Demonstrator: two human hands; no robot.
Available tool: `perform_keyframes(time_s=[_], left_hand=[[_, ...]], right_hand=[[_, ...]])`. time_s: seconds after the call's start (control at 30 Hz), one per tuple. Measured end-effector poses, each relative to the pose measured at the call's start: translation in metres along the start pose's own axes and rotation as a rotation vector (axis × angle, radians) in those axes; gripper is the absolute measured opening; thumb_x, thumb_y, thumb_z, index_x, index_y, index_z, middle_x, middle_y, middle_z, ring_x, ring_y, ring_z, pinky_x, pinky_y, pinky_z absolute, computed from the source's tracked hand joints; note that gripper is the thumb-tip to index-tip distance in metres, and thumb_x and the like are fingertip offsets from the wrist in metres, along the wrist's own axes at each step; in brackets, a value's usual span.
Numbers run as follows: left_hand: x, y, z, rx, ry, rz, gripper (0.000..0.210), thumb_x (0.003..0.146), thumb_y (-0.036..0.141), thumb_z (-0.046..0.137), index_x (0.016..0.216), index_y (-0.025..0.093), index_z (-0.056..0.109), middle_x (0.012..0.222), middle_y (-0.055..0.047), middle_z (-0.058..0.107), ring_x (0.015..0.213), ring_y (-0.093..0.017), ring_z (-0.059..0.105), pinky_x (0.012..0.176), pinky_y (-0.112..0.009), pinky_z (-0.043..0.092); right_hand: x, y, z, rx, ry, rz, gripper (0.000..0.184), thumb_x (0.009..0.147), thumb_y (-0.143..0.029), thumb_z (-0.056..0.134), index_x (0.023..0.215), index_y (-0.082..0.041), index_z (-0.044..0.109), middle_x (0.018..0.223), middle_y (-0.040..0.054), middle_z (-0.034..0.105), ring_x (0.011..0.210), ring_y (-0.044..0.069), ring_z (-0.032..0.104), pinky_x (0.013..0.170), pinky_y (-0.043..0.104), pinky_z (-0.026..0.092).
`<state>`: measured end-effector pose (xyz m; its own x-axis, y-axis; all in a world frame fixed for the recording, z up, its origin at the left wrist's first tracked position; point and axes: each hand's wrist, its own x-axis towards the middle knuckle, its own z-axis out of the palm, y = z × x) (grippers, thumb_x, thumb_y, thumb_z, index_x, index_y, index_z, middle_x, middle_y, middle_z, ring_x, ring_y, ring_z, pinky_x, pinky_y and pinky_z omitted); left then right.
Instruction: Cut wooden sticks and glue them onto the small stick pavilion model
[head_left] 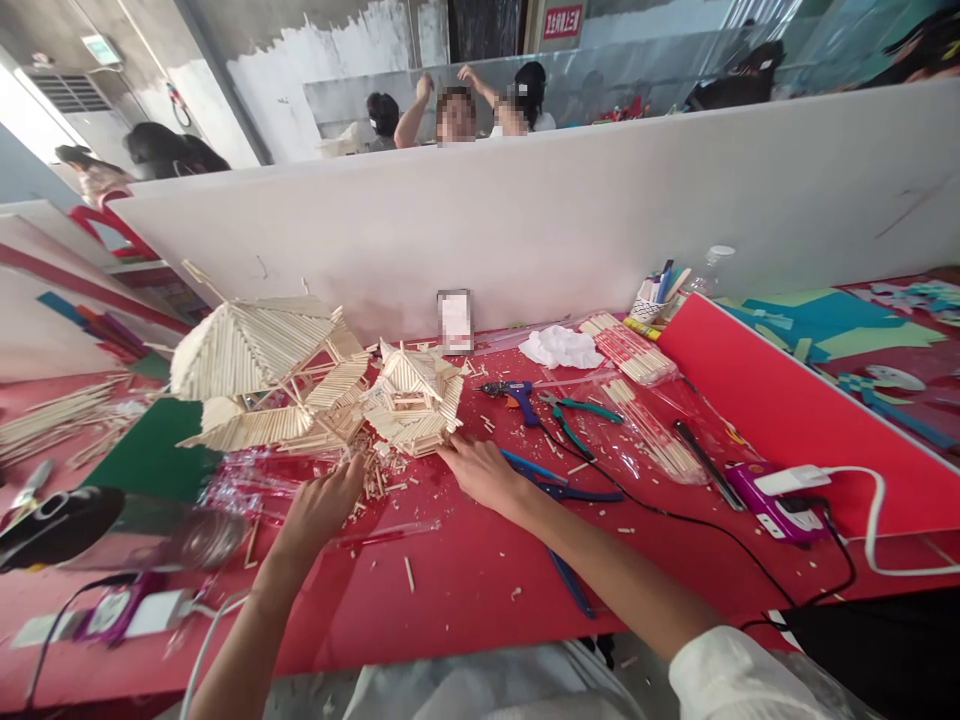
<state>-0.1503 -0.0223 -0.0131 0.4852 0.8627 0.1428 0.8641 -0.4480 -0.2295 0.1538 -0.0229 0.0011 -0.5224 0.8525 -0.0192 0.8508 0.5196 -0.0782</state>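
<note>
A model building made of thin wooden sticks stands on the red table. It has a large roofed pavilion (247, 350) on the left and a smaller pavilion (412, 390) beside it. My right hand (480, 472) has its fingertips at the smaller pavilion's front right edge, gripping it there. My left hand (322, 505) is at the model's front, its fingers bent and close together; what they hold, if anything, is hidden. Cut stick pieces (382, 475) lie scattered between my hands.
A glue gun (514, 395), green-handled pliers (581, 410) and blue-handled cutters (562, 490) lie to the right. Beyond are packs of sticks (652, 430), crumpled tissue (561, 347) and a power strip (776, 505). A white partition (525, 230) borders the table; people sit behind it.
</note>
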Motion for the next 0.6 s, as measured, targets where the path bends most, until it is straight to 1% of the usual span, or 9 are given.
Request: perform_keyframes(time_s=[0.07,0.13,0.17,0.23,0.27,0.33,0.4,0.5,0.6], left_hand=[[-0.002,0.003,-0.009,0.048,-0.07,-0.136,0.031,0.103,0.022,0.043,0.126,0.014,0.062,0.093,-0.016,0.075,0.068,-0.025,0.073,0.051,-0.028,0.043],[0.0,0.009,-0.018,0.068,-0.122,-0.21,0.028,0.103,0.023,0.042,0.111,0.017,0.069,0.099,-0.014,0.075,0.071,-0.026,0.074,0.05,-0.028,0.042],[0.002,0.012,-0.022,0.063,-0.124,-0.254,0.029,0.104,0.025,0.043,0.104,0.017,0.07,0.099,-0.014,0.075,0.07,-0.026,0.074,0.051,-0.028,0.043],[0.006,0.019,-0.025,0.049,-0.076,-0.282,0.029,0.105,0.027,0.043,0.106,0.015,0.07,0.102,-0.015,0.074,0.076,-0.026,0.074,0.054,-0.029,0.047],[0.008,0.022,-0.025,0.035,-0.034,-0.247,0.028,0.104,0.025,0.043,0.109,0.015,0.069,0.105,-0.015,0.073,0.083,-0.027,0.075,0.06,-0.03,0.05],[0.013,0.028,-0.02,-0.011,0.041,-0.083,0.028,0.102,0.016,0.044,0.116,0.015,0.068,0.113,-0.016,0.073,0.1,-0.027,0.072,0.078,-0.034,0.056],[0.017,0.032,-0.012,-0.071,0.082,0.118,0.032,0.099,0.01,0.046,0.122,0.015,0.067,0.117,-0.016,0.072,0.111,-0.028,0.069,0.097,-0.039,0.053],[0.022,0.035,0.002,-0.117,0.115,0.256,0.039,0.1,0.014,0.048,0.137,0.017,0.061,0.118,-0.014,0.073,0.112,-0.028,0.067,0.1,-0.043,0.052],[0.023,0.03,0.011,-0.143,0.139,0.267,0.039,0.101,0.016,0.048,0.138,0.019,0.061,0.119,-0.013,0.074,0.117,-0.027,0.066,0.103,-0.043,0.05]], right_hand=[[0.003,-0.002,0.002,-0.042,0.007,-0.008,0.046,0.095,-0.004,0.043,0.138,-0.015,0.056,0.135,0.0195,0.064,0.102,0.028,0.071,0.081,0.036,0.057],[0.006,-0.004,0.005,-0.068,0.014,-0.022,0.043,0.097,-0.004,0.039,0.134,-0.013,0.059,0.133,0.0212,0.064,0.104,0.029,0.07,0.08,0.037,0.057],[0.008,-0.005,0.006,-0.072,0.017,-0.029,0.041,0.098,-0.004,0.037,0.131,-0.012,0.06,0.132,0.022,0.065,0.104,0.029,0.07,0.079,0.037,0.057],[0.011,-0.005,0.009,-0.078,0.02,-0.04,0.04,0.1,-0.005,0.034,0.128,-0.011,0.062,0.127,0.0226,0.067,0.102,0.028,0.071,0.079,0.038,0.057],[0.012,-0.005,0.011,-0.08,0.02,-0.047,0.039,0.1,-0.005,0.034,0.126,-0.011,0.062,0.123,0.022,0.069,0.1,0.028,0.071,0.079,0.038,0.057],[0.015,-0.003,0.013,-0.08,0.018,-0.059,0.037,0.1,-0.006,0.037,0.123,-0.012,0.064,0.116,0.0201,0.071,0.097,0.027,0.071,0.08,0.038,0.056],[0.016,-0.002,0.015,-0.079,0.018,-0.062,0.035,0.099,-0.005,0.039,0.119,-0.012,0.066,0.113,0.0194,0.072,0.097,0.027,0.071,0.081,0.037,0.055],[0.017,0.001,0.014,-0.074,0.018,-0.049,0.033,0.098,-0.005,0.041,0.115,-0.012,0.068,0.111,0.0194,0.073,0.099,0.027,0.071,0.082,0.036,0.054],[0.015,0.005,0.01,-0.066,0.016,-0.026,0.032,0.097,-0.005,0.042,0.113,-0.012,0.069,0.109,0.0191,0.074,0.099,0.027,0.072,0.082,0.035,0.053]])
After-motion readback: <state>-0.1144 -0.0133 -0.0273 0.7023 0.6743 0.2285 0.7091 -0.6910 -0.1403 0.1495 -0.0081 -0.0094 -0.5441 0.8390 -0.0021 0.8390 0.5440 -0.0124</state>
